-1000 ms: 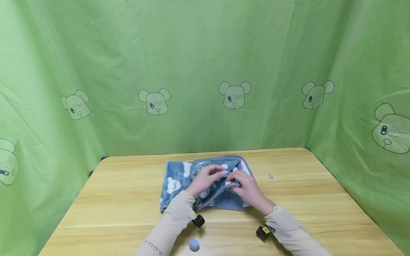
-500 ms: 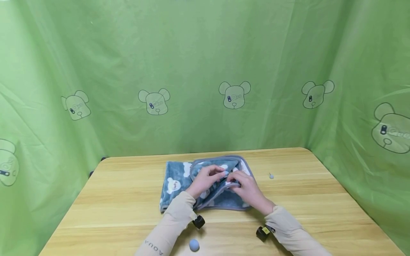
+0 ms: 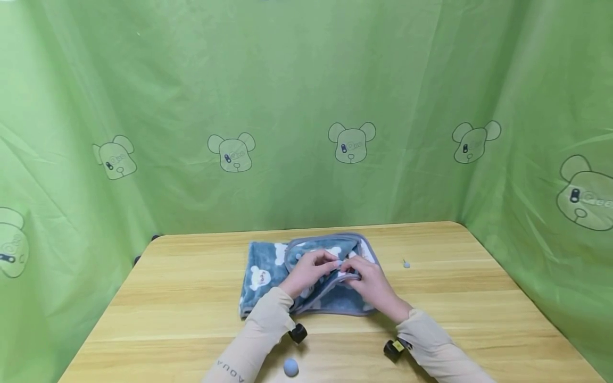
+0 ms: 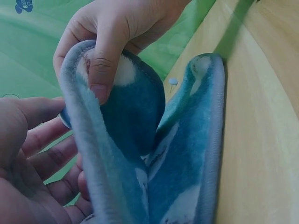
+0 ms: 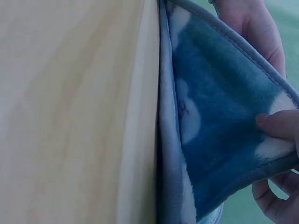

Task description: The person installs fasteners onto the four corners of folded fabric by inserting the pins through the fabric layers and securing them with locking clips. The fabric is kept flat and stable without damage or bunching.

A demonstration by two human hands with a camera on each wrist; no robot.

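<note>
A folded teal blanket (image 3: 268, 256) with white bear prints and grey piping lies on the table. My left hand (image 3: 311, 271) pinches a small pale blue round cap (image 3: 338, 263) by the blanket's lifted edge. The cap (image 4: 66, 117) shows only in part behind the piping in the left wrist view. Opposite it, my right hand (image 3: 367, 279) grips a lifted corner of the blanket, the thumb (image 4: 102, 74) pressing on the plush face. Whether the cap touches the cloth, I cannot tell.
A small round-headed pin (image 3: 406, 264) lies on the wooden table (image 3: 455, 298) right of the blanket. A pale blue ball (image 3: 290, 367) rests near the front, beside the left forearm. Green curtains (image 3: 292, 186) with bear outlines stand behind and at both sides.
My left fingertips have shifted slightly right with the pale blue cap, closer to my right fingers. The right hand keeps its grip on the blanket corner.
</note>
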